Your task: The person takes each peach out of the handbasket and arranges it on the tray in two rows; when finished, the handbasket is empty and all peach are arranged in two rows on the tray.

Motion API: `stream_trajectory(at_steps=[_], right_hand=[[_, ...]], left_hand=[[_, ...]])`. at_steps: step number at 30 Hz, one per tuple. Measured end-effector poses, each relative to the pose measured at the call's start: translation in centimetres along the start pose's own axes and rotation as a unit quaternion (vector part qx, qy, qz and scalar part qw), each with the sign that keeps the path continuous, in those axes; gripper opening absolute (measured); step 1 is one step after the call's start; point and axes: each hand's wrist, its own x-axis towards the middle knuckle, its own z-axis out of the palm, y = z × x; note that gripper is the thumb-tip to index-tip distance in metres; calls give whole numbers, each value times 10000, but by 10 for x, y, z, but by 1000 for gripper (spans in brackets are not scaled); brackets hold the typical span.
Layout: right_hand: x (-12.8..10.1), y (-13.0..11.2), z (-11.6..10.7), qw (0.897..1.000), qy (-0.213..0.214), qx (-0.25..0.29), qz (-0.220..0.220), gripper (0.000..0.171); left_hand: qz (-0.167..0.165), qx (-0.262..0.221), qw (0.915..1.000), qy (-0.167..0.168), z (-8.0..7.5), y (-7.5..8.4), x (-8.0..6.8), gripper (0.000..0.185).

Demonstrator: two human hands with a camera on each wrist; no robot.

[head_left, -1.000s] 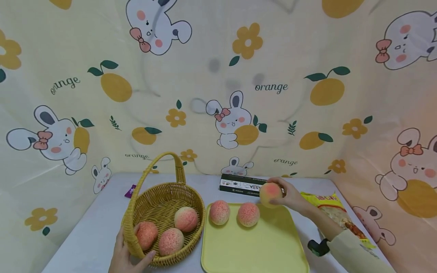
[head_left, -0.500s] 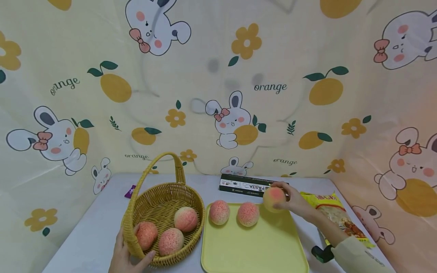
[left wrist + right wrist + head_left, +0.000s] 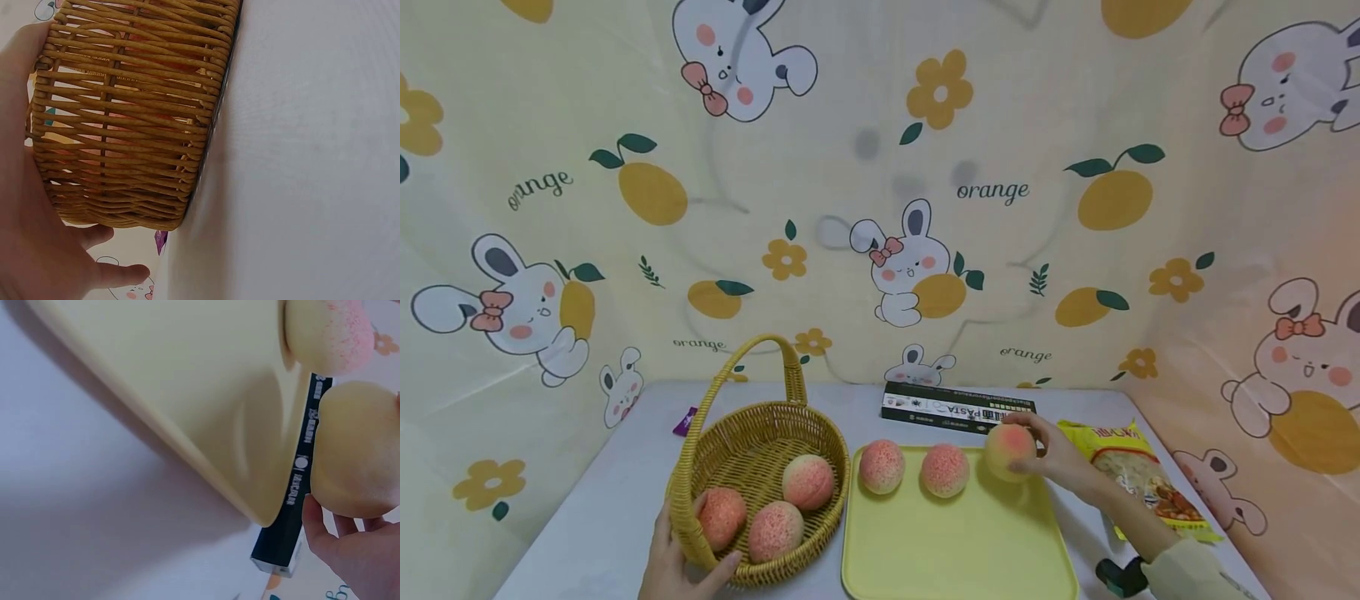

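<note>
Hovering over the far right corner of the yellow tray (image 3: 955,542), a peach (image 3: 1009,451) is held in the right hand (image 3: 1054,457), fingers curled round it. Two more peaches (image 3: 913,468) sit on the tray. The wicker basket (image 3: 752,450) is steadied by the left hand (image 3: 676,563), thumb against its wall, three peaches (image 3: 775,505) inside. Pasta box (image 3: 957,408) and snack bag (image 3: 1138,479) lie on the white surface (image 3: 602,533); cartoon-print cloth (image 3: 880,183) behind.
</note>
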Motion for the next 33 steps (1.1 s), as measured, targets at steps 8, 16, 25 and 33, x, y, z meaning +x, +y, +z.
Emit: stream_trajectory(at_steps=[8, 16, 25, 33], right_hand=[[-5, 2, 3, 9995, -118, 79, 282, 66], [-8, 7, 6, 9993, -155, 119, 316, 65], [-12, 12, 11, 9995, -133, 204, 201, 64], [-13, 15, 11, 9993, -184, 249, 187, 64]], left_hand=[[2, -26, 10000, -14, -1, 1, 1, 93], [212, -66, 9996, 155, 1, 0, 0, 91], [383, -98, 9988, 277, 2, -2, 0, 89], [412, -142, 9986, 290, 3, -3, 0, 88]])
